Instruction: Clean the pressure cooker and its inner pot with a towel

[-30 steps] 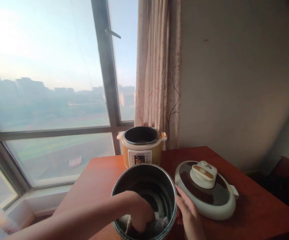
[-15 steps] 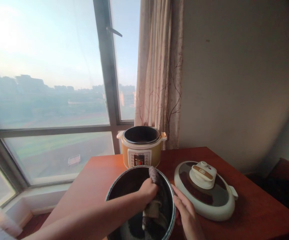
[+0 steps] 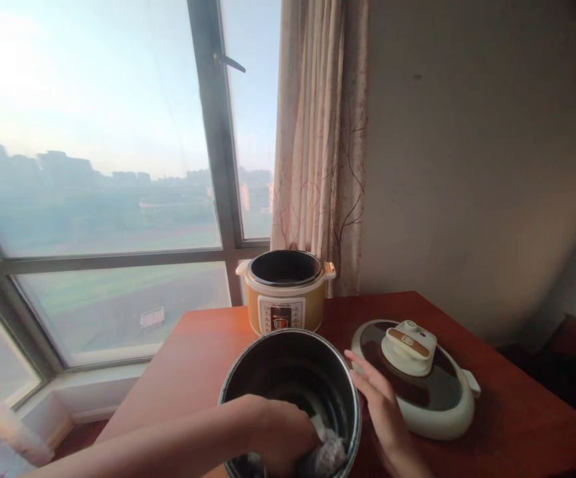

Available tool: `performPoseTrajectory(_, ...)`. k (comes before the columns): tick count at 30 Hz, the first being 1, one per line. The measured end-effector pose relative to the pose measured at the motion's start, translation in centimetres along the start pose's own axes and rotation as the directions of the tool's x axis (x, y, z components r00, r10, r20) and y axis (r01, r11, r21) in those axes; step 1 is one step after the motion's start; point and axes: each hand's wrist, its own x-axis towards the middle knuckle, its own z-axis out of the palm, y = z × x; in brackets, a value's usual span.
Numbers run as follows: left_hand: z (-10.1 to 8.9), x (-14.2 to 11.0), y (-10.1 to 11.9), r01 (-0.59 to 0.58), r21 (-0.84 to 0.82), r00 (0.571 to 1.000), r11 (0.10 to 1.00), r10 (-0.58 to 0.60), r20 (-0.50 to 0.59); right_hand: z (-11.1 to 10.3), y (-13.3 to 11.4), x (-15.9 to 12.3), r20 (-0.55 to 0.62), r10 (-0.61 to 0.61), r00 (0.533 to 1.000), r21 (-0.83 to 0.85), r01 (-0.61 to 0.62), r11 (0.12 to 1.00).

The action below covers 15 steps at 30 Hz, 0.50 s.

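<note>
A black inner pot [image 3: 288,352] with a pale rim stands at the front of the table, its mouth facing me. My left hand [image 3: 282,431] is down inside it, closed round a grey cleaning cloth [image 3: 328,455] that presses against the lower right of the inner wall. Part of the cloth is hidden under the hand. Against the outside of the pot's right wall lies my right hand [image 3: 380,405], its fingers stretched out near the rim. Behind the pot is the yellow and white electric pressure cooker body [image 3: 288,302], lidless, its control panel towards me.
To the right lies the white cooker lid [image 3: 420,378], knob up, close beside my right hand. Everything stands on a reddish-brown wooden table [image 3: 497,411]. A large window [image 3: 108,265] is at the left, with a curtain [image 3: 312,133] behind the cooker.
My left hand has moved with the cloth from the upper right inside the pot down to its lower right. The right hand remains at the pot's side. The view has shifted slightly.
</note>
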Motion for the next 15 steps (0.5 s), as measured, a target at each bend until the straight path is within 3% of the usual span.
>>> performPoseTrajectory(5,0.0,-0.8,-0.3,-0.001,-0.027,1.000,1.000,0.001,0.000,0.5,-1.6,1.1,0.091,0.054,0.994,-0.063,-0.048,0.997)
performPoseTrajectory(8,0.5,-0.3,-0.5,0.045,-0.115,0.998,0.992,-0.050,-0.041,0.4,-1.8,0.1,0.009,-0.015,1.000,-0.072,0.015,0.997)
performPoseTrajectory(10,0.7,0.5,-0.7,0.079,-0.253,0.985,0.964,-0.115,-0.129,0.2,-1.3,-1.6,-0.058,-0.024,0.998,-0.109,0.017,0.994)
performPoseTrajectory(12,0.5,1.6,-1.0,0.094,-0.529,0.937,0.843,-0.255,-0.240,0.1,-0.2,-3.7,-0.105,0.011,0.994,-0.136,-0.025,0.990)
performPoseTrajectory(15,-0.4,4.0,-1.5,0.050,-0.846,0.817,0.531,-0.509,-0.271,0.8,1.8,-6.5,-0.181,0.002,0.983,-0.101,-0.021,0.995)
